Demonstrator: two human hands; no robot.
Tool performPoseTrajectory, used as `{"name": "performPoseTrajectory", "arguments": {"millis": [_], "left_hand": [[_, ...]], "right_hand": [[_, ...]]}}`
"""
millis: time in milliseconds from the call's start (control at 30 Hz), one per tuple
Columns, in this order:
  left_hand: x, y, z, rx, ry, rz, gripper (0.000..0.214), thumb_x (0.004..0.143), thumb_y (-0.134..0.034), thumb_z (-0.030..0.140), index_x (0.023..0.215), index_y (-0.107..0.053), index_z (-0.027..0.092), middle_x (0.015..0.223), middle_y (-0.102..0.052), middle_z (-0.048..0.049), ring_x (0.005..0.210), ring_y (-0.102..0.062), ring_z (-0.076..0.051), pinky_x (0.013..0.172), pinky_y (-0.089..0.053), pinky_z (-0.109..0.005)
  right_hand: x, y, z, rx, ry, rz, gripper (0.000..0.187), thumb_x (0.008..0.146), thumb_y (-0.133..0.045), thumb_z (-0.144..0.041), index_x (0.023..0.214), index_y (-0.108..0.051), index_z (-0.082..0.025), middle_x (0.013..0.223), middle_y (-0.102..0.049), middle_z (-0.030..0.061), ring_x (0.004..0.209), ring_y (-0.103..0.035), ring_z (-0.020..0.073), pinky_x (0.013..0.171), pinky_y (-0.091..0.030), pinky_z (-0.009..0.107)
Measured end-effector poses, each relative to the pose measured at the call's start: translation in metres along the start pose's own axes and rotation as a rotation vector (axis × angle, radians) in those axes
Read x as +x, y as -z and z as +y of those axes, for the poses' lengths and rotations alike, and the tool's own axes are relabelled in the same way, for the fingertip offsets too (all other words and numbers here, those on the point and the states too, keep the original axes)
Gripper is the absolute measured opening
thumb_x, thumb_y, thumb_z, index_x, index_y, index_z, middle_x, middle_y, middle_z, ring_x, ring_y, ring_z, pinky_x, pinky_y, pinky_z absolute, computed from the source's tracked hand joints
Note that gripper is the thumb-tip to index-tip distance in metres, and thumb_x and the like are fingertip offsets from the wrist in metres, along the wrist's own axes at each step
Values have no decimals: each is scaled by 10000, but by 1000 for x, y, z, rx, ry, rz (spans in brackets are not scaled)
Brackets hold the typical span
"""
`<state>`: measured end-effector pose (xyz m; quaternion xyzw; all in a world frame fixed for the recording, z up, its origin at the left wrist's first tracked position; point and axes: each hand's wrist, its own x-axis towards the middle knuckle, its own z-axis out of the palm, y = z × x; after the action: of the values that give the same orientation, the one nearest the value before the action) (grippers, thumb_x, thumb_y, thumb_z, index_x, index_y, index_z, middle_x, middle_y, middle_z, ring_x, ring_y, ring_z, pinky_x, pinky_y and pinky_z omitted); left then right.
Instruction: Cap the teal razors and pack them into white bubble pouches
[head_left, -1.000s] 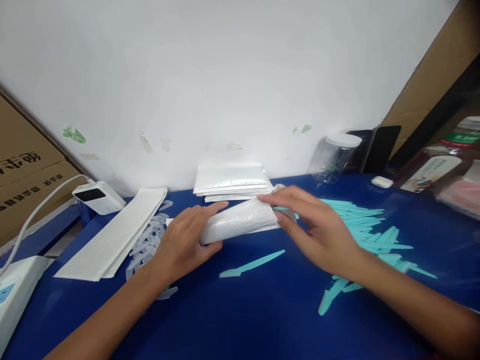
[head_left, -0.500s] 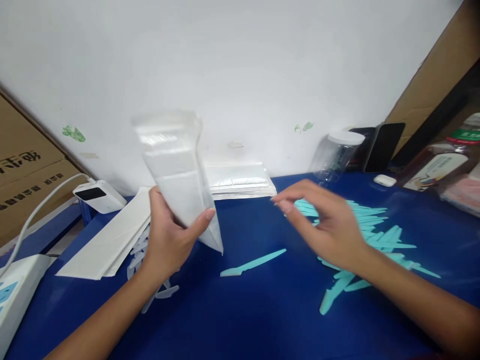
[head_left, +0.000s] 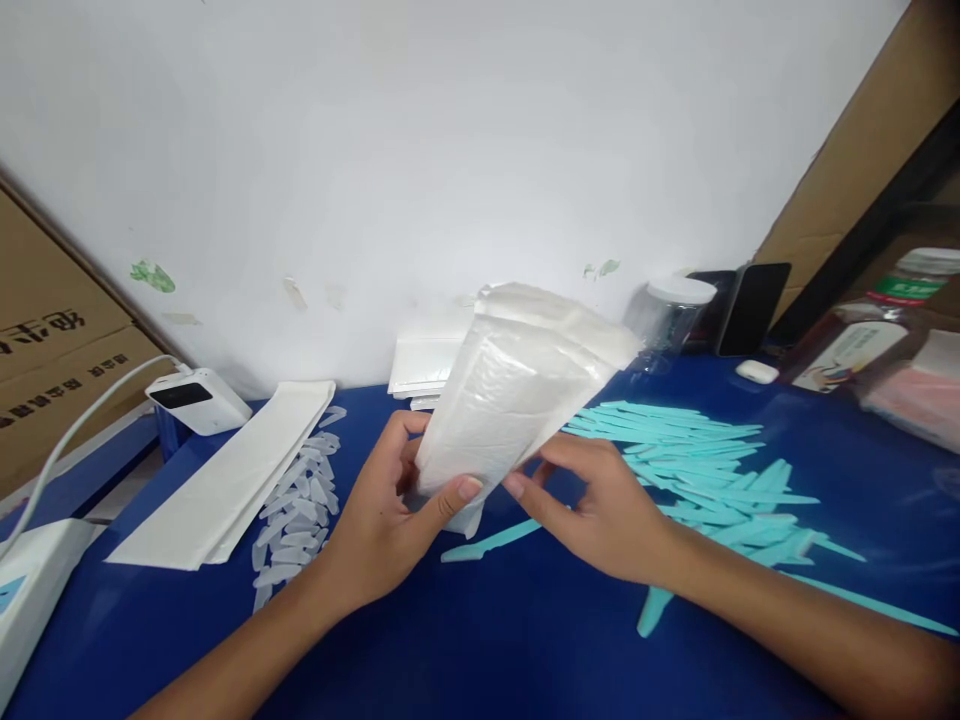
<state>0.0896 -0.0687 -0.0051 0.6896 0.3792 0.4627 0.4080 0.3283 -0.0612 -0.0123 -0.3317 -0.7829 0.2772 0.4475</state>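
Head view: the left hand (head_left: pixel 379 525) grips the lower end of a white plastic bag stack (head_left: pixel 517 385), thumb across its front, while the right hand (head_left: pixel 600 505) pinches its lower edge, holding it tilted above the blue table (head_left: pixel 480 640). Teal plastic knives (head_left: pixel 705 470) lie just right; clear caps (head_left: pixel 296 505) and a folded white strip (head_left: pixel 232 470) lie left.
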Motion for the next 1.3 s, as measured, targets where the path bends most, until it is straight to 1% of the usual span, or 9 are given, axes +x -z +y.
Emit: {"name": "performPoseTrajectory", "arguments": {"millis": [167,300,467,600,767,967,1100,1167,1300], "left_hand": [[4,0,2,-44,21,111,496,835,-932,309,1183,-583,253,987,-808,-13,801,-786,-210,637,-629,-271],[10,3,4,-83,35,183,525,875,-904,301,1289,-588,238,1036,-857,-47,914,-826,-253,793,-669,-342],[14,0,-10,-79,102,-71,626,877,-898,300,1433,-614,253,1357,-778,-87,1191,-768,-294,1006,-636,-419],[12,-7,-18,-62,191,-196,504,926,-844,375,1397,-697,267,1377,-769,-63,1228,-745,-304,1037,-620,-441],[11,-9,-8,47,147,-197,358,956,-797,413,1256,-773,220,1190,-822,-66,1147,-760,-332,963,-635,-454],[11,-14,-4,31,14,-134,490,921,-844,363,1378,-714,247,1339,-780,-67,1228,-735,-306,1017,-624,-428],[12,-14,-7,24,8,-84,393,969,-795,375,1337,-747,247,1313,-797,-56,1229,-741,-291,1039,-619,-419],[13,-13,-9,36,17,-45,400,975,-788,386,1344,-745,238,1336,-789,-65,1241,-737,-303,1043,-618,-432],[16,-12,-11,65,32,-49,450,943,-816,425,1341,-738,232,1328,-792,-82,1228,-741,-326,1017,-625,-455]], "right_hand": [[-1,4,-1,-71,25,64,218,1076,-637,-321,926,-748,-208,754,-726,-4,649,-660,143,611,-494,265],[6,14,1,-88,-19,143,311,1089,-612,-346,835,-718,-201,692,-702,-5,624,-661,147,598,-484,263],[14,20,6,-79,16,141,252,1057,-666,-330,842,-718,-209,743,-696,0,675,-644,156,640,-494,281],[13,17,3,-40,43,150,184,1044,-677,-283,871,-665,-220,787,-668,-5,724,-624,156,702,-515,288],[12,9,-2,90,6,-5,78,1036,-688,-306,1063,-687,-233,1003,-718,42,895,-669,199,818,-568,335],[11,5,-2,34,26,72,144,1032,-710,-368,977,-742,-239,919,-717,44,901,-679,235,827,-579,375],[10,5,-2,41,69,45,165,1066,-652,-330,964,-745,-239,933,-727,46,931,-687,236,880,-593,396],[11,3,-1,44,51,40,111,1048,-685,-331,1071,-741,-239,1014,-744,54,919,-687,225,854,-604,387],[14,6,-6,153,65,141,428,1022,-735,-353,1425,-623,-265,1339,-724,102,1096,-722,249,968,-632,426]]}}
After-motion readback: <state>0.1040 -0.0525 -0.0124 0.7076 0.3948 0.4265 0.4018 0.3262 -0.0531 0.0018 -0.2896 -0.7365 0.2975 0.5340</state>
